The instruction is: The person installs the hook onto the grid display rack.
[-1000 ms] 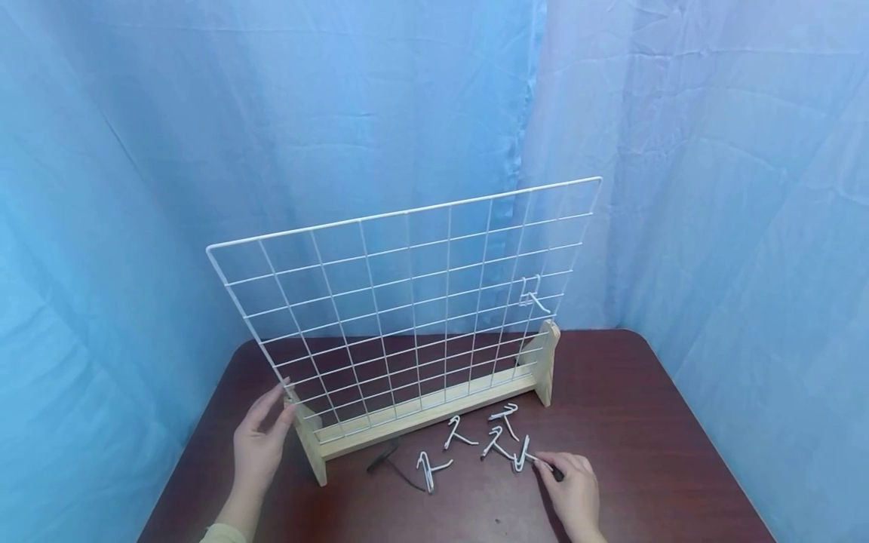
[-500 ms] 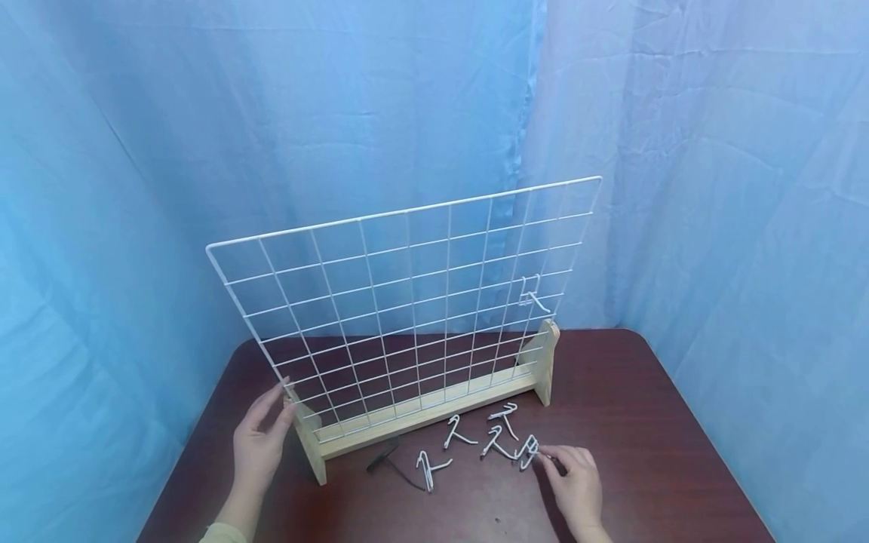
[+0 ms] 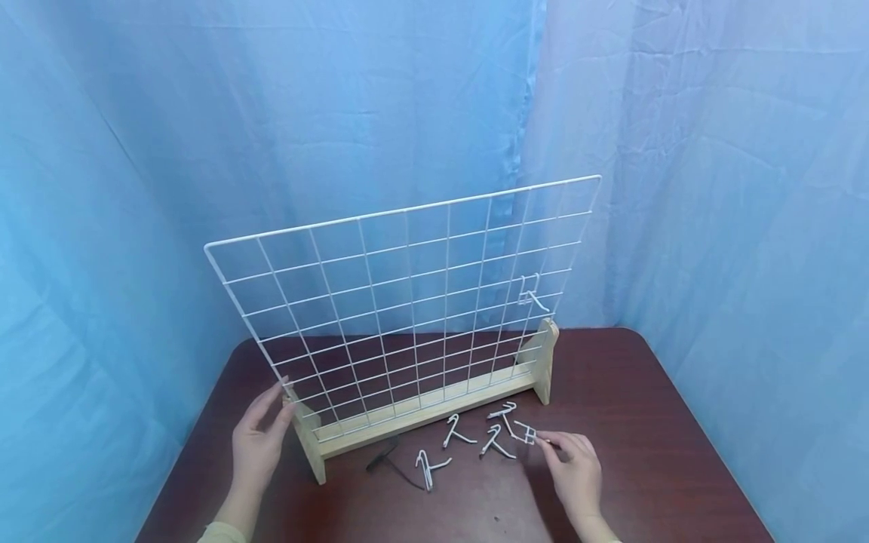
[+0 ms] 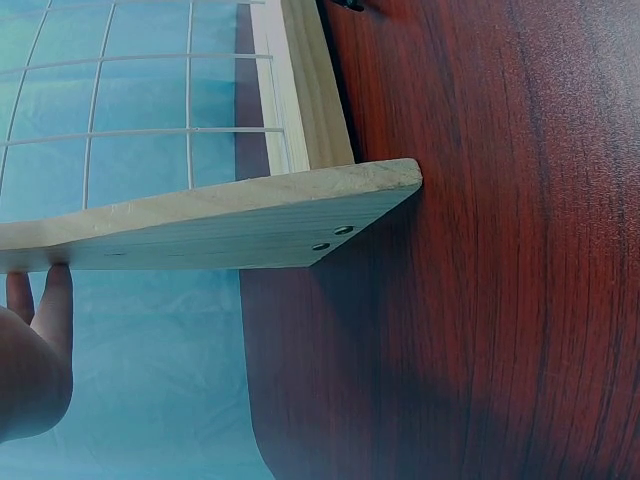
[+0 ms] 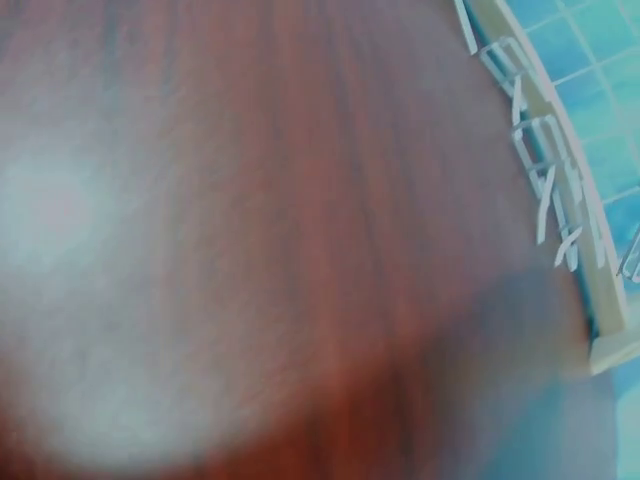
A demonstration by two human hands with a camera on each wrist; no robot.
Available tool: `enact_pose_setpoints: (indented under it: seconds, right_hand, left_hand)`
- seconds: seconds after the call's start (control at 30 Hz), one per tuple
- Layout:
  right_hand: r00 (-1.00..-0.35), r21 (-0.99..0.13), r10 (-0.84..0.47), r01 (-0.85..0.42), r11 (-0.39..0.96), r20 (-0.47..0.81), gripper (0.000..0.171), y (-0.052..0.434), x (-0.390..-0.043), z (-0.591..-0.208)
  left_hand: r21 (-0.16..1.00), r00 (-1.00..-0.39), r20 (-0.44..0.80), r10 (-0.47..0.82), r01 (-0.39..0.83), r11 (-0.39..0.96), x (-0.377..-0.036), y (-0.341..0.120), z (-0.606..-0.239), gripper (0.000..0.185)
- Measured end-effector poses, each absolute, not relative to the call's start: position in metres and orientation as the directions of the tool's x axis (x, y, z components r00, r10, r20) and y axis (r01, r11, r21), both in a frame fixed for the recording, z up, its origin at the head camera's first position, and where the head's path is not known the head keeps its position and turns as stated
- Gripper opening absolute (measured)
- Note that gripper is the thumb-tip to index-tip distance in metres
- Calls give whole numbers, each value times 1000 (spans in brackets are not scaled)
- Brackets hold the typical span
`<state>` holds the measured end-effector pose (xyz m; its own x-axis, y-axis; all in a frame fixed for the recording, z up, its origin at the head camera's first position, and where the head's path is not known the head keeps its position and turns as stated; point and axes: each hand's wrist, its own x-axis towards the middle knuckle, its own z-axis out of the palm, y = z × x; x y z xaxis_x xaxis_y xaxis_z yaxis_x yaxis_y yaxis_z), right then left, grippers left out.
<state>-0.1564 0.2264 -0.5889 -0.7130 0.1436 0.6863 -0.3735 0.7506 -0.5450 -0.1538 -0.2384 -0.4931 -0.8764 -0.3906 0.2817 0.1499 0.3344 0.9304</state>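
A white wire grid panel [image 3: 407, 302] stands upright in a wooden base [image 3: 414, 411] on a dark red-brown table [image 3: 645, 422]. My left hand [image 3: 261, 441] rests with straight fingers against the base's left foot [image 4: 230, 225] and the grid's lower left corner. My right hand [image 3: 573, 471] pinches a white wire hook [image 3: 528, 434] and holds it just above the table in front of the base. Several more white hooks [image 3: 462, 437] lie loose on the table beside it. One hook [image 3: 532, 294] hangs on the grid at the right. The right wrist view is blurred.
Blue cloth [image 3: 271, 113] hangs behind and on both sides of the table. A thin dark cable [image 3: 390, 464] lies in front of the base near the left foot. The table's right part is bare wood.
My right hand has lifted the hook off the table and drawn it slightly up and toward the base. The left hand has stayed on the base.
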Motion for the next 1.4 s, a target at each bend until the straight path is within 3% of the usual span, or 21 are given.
enact_pose_setpoints:
  seconds: [0.17,0.4,1.03,1.23,1.4]
  right_hand:
    - [-709,-602,183,-399,692,681,24,220,-160,-576]
    - [-637,-591,208,-476,651,742,25,208,-166,-560]
    - [-593,-634,292,-520,573,750,25,187,-183,-531]
    - [-548,-610,304,-549,572,779,25,172,-182,-496]
    - [-557,-630,320,-553,546,766,21,163,-181,-474]
  left_hand:
    - [928,-879,275,-389,137,347,-154,-238,-493,38]
    - [928,-879,280,-387,143,345,-154,-238,-493,39]
    - [923,-867,312,-388,181,339,-155,-238,-495,39]
    - [925,-870,304,-389,171,340,-154,-238,-494,38]
    - [925,-874,301,-381,171,338,-154,-237,-493,38]
